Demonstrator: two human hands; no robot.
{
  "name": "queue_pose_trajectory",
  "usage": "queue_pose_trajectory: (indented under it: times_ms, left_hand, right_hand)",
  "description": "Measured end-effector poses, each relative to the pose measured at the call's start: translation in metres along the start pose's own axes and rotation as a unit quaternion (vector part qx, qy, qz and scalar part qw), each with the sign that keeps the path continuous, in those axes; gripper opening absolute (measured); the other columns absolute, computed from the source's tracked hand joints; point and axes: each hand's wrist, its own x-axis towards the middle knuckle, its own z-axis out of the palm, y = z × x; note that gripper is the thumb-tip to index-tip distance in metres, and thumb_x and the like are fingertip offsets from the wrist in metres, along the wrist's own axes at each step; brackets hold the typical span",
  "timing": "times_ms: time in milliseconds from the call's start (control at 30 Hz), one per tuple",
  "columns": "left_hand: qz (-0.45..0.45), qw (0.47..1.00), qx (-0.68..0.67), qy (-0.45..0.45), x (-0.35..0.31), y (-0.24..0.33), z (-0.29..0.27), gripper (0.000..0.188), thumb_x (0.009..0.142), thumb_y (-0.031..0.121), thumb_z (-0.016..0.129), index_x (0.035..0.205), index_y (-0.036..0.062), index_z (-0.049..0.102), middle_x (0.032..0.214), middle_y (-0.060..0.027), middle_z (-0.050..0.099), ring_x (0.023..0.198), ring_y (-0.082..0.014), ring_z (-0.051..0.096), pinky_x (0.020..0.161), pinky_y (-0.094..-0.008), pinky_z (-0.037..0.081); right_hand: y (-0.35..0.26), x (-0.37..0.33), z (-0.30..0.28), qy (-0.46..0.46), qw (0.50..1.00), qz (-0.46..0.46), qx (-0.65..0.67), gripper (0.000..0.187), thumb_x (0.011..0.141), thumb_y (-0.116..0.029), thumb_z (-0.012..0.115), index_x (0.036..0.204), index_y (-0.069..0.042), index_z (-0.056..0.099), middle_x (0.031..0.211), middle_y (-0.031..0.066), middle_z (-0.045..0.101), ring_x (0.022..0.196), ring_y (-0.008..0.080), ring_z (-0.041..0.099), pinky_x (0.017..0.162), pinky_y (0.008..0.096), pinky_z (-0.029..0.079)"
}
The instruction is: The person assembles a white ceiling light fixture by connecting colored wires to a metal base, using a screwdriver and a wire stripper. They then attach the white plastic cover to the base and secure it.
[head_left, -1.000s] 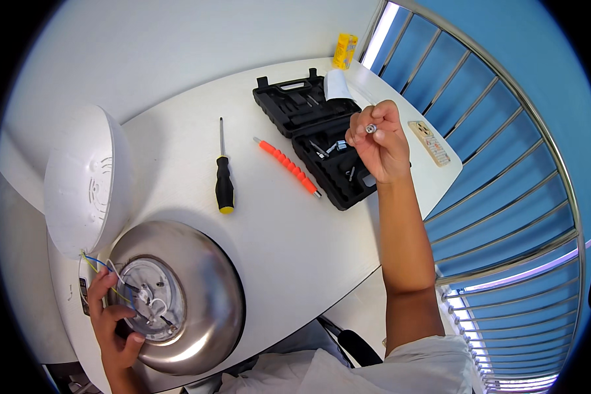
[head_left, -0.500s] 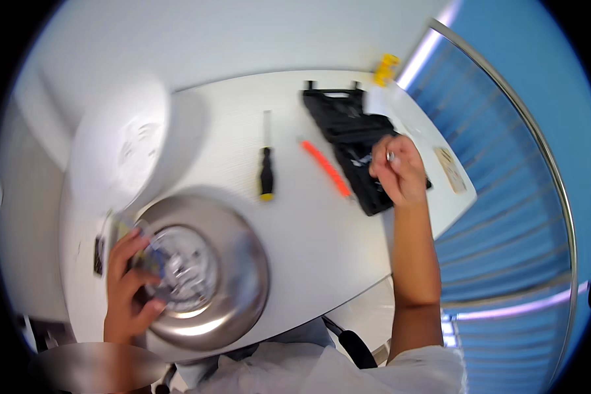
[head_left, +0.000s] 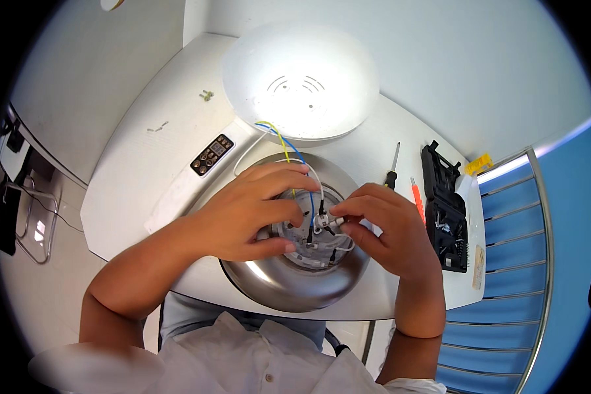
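- My left hand is spread over the left side of the round metal base, thumb and fingers apart
- My right hand pinches a small pale piece, just beside the white connector in the base's middle
- The base sits on the white counter, right in front of me
- Coloured wires lead from it toward a white bowl-shaped cover
- A screwdriver lies beyond my right hand

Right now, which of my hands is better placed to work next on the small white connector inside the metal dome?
Probably your right hand: its fingertips are drawn together close beside the small white connector. Your left hand is spread over the left side of the metal dome, fingertips near the blue wire.
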Motion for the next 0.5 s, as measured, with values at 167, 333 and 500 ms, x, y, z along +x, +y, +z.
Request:
queue_pose_trajectory:
  times_ms: [167, 333, 500]
  left_hand:
    - [0.009, 0.999, -0.014, 0.029, -0.003, -0.004, 0.006, 0.027, 0.071, 0.028, 0.073, 0.085, 0.0080, 0.062, 0.129, -0.0148, 0.051, 0.125, -0.0385, 0.044, 0.102, -0.0499, 0.035]
    - [0.010, 0.999, -0.017, 0.036, -0.004, -0.005, 0.007, 0.025, 0.070, 0.026, 0.073, 0.083, 0.0080, 0.062, 0.128, -0.0141, 0.052, 0.124, -0.0383, 0.044, 0.102, -0.0487, 0.036]
    - [0.000, 0.999, -0.026, 0.037, -0.005, -0.004, 0.005, 0.024, 0.071, 0.025, 0.074, 0.082, 0.0077, 0.062, 0.128, -0.0142, 0.052, 0.124, -0.0381, 0.044, 0.103, -0.0479, 0.036]
  right_hand:
    - [-0.002, 0.003, 0.021, 0.007, 0.992, -0.066, -0.106, 0.022, 0.071, 0.002, 0.066, 0.091, -0.004, 0.062, 0.087, 0.0095, 0.057, 0.081, 0.0272, 0.057, 0.069, 0.0371, 0.048]
    - [-0.010, 0.005, 0.026, 0.003, 0.981, -0.068, -0.180, 0.020, 0.069, 0.003, 0.065, 0.086, -0.004, 0.059, 0.082, 0.0083, 0.054, 0.077, 0.0264, 0.055, 0.067, 0.0365, 0.046]
    - [-0.018, 0.008, 0.028, -0.029, 0.973, -0.051, -0.225, 0.019, 0.070, 0.002, 0.068, 0.086, -0.003, 0.062, 0.082, 0.0101, 0.056, 0.077, 0.0290, 0.056, 0.066, 0.0376, 0.047]
